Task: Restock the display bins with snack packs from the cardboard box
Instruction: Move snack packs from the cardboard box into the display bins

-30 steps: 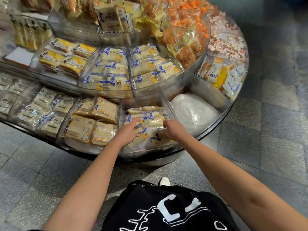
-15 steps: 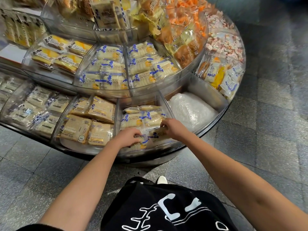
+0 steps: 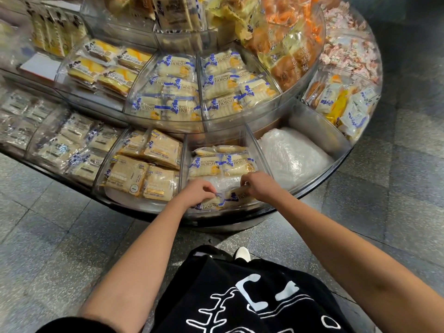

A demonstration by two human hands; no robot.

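Tan cracker packs (image 3: 144,171) in left bin. Left hand (image 3: 198,192) pinches snack pack (image 3: 210,203) at near edge of clear bin (image 3: 251,140). Just apart, right hand (image 3: 259,186) grips neighbouring pack (image 3: 240,196). White plastic bag (image 3: 293,157) in right bin.

I see a round display stand (image 3: 240,223) that stands on the grey tiled floor (image 3: 48,236) and carries clear bins (image 3: 252,145) in stepped rings. In the lowest ring the front bin holds blue-printed packs (image 3: 206,164). The bin to its left holds beige packs (image 3: 144,169), and the bin to its right holds a white plastic bag (image 3: 293,157). The upper rings hold more packs.
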